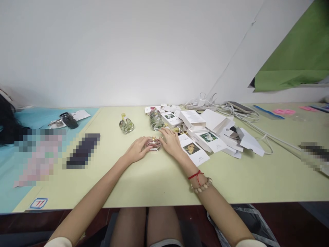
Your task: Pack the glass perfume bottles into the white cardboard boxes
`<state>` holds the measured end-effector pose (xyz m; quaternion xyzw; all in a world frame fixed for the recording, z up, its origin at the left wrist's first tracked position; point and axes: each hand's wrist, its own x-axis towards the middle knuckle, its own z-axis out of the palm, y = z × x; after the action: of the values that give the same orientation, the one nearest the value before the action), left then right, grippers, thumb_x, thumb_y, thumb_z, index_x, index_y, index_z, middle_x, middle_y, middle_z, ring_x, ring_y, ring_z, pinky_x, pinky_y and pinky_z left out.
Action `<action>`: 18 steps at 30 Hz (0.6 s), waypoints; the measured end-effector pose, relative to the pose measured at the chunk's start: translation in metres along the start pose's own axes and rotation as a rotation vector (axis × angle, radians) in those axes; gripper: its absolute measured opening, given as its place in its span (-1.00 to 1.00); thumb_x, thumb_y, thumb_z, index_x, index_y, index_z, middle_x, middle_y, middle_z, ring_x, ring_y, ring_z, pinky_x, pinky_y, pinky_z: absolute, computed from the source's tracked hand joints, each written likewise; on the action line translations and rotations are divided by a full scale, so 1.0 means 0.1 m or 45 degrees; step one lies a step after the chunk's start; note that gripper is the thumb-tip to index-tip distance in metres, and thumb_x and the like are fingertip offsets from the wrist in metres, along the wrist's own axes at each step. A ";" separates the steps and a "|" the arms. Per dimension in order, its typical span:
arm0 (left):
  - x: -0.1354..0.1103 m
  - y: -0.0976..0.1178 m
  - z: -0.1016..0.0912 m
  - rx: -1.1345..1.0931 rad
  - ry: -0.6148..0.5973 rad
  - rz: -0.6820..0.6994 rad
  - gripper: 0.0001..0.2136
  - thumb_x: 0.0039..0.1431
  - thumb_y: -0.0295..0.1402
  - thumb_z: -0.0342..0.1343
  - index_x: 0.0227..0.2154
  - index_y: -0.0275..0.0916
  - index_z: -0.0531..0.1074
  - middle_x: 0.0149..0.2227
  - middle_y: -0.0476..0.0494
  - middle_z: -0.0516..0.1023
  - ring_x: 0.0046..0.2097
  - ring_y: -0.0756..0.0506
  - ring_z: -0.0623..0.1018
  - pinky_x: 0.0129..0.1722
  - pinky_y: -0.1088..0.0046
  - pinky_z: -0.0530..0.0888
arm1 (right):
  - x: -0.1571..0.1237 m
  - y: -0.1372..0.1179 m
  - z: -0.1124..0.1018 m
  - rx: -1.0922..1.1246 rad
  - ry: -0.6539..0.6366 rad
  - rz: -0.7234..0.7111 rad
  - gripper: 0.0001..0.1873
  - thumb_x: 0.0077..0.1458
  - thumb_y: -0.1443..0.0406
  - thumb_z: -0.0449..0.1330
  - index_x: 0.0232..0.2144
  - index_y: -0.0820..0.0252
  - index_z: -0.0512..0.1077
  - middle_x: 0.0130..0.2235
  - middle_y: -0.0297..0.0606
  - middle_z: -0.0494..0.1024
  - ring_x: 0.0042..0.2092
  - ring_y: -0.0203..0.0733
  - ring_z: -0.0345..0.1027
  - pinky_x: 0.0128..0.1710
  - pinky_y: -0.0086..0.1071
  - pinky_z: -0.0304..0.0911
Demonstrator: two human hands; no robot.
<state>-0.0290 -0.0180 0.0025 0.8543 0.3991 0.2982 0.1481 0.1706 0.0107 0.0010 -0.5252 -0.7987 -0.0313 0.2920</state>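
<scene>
A small clear pinkish perfume bottle with a gold top lies on the pale green table, held between both hands. My left hand curls against its left side. My right hand presses its right side, fingers bent round it. Two more glass bottles stand farther back: a squat greenish one with a gold cap and a taller greenish one.
A heap of white perfume boxes with flower pictures lies right of my hands. Behind it are a power strip and white cables. A green cloth hangs at the upper right. A blue mat with small items covers the table's left end.
</scene>
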 end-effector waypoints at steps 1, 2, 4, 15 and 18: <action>0.00 0.00 0.00 -0.003 -0.001 0.001 -0.65 0.20 -0.19 -0.16 0.01 -0.17 0.17 -0.09 -0.18 0.39 -0.06 -0.12 0.38 -0.04 0.28 0.32 | 0.00 0.01 0.01 -0.052 0.016 0.017 -0.59 0.12 0.26 -0.03 0.03 0.20 0.26 0.09 -0.11 0.29 0.09 -0.05 0.10 0.05 -0.16 -0.08; 0.00 0.00 0.00 -0.005 -0.002 0.002 -0.65 0.20 -0.19 -0.16 0.01 -0.17 0.17 -0.08 -0.18 0.39 -0.05 -0.12 0.38 -0.04 0.28 0.32 | -0.01 0.02 0.02 -0.099 0.046 0.052 -0.57 0.12 0.24 -0.03 0.04 0.22 0.24 0.10 -0.07 0.27 0.10 -0.03 0.09 0.06 -0.15 -0.10; 0.00 -0.01 0.00 -0.005 -0.009 0.002 -0.65 0.20 -0.19 -0.16 0.02 -0.17 0.17 -0.07 -0.18 0.39 -0.04 -0.12 0.37 -0.03 0.28 0.32 | -0.01 0.06 0.03 -0.186 0.107 0.160 -0.52 0.13 0.21 -0.04 0.07 0.27 0.19 0.11 0.00 0.23 0.11 0.00 0.06 0.07 -0.13 -0.13; 0.00 0.01 -0.01 0.026 -0.012 -0.006 -0.66 0.19 -0.17 -0.15 -0.02 -0.19 0.22 -0.10 -0.18 0.40 -0.06 -0.11 0.39 -0.05 0.30 0.34 | -0.04 0.13 0.03 -0.403 -0.015 0.365 -0.51 0.06 0.30 0.02 0.07 0.27 0.18 0.04 0.02 0.26 0.07 0.03 0.05 0.07 -0.12 -0.17; 0.00 0.01 -0.01 0.020 -0.014 -0.009 -0.67 0.19 -0.18 -0.15 -0.03 -0.18 0.23 -0.09 -0.16 0.40 -0.05 -0.11 0.38 -0.04 0.30 0.34 | -0.04 0.16 0.04 -0.375 -0.027 0.355 -0.61 0.08 0.39 -0.03 -0.02 0.22 0.29 -0.03 -0.02 0.33 0.01 0.01 0.13 0.05 -0.12 -0.16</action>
<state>-0.0288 -0.0186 0.0041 0.8558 0.4035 0.2897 0.1446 0.1837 0.0165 -0.0085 -0.6680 -0.7082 -0.1013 0.2050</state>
